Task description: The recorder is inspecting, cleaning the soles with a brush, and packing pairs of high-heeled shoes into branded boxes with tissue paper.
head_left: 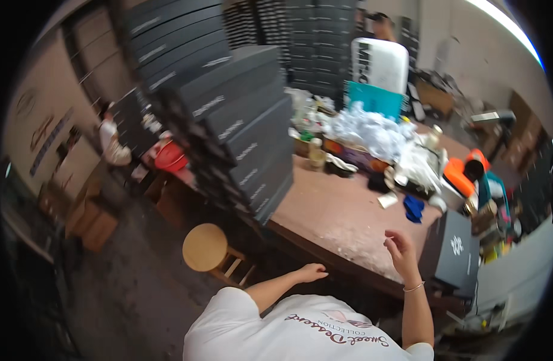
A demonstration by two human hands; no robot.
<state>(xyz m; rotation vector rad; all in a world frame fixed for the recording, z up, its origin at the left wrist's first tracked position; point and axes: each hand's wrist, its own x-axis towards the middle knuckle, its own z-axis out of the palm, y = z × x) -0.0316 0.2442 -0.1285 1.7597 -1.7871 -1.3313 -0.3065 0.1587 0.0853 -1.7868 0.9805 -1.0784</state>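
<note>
My right hand (401, 249) is raised over the front right of the brown table (324, 210), its fingers loosely bent and apart, with nothing in them. Lower and to the left, my left hand (312, 272) hangs just off the table's front edge; its fingers are relaxed and no thing shows in them. Nearest to my right hand stands a dark grey box (457, 249) with white print, at the table's right end. Beyond that hand lie a crumpled blue piece (413, 208) and a small whitish piece (386, 200).
Tall stacks of dark grey boxes (252, 138) rise on the left. White crumpled paper (373, 132), a jar (316, 153) and an orange tape dispenser-like thing (458, 176) crowd the table's back. A round wooden stool (205, 247) stands left. Another person (114, 141) is far left.
</note>
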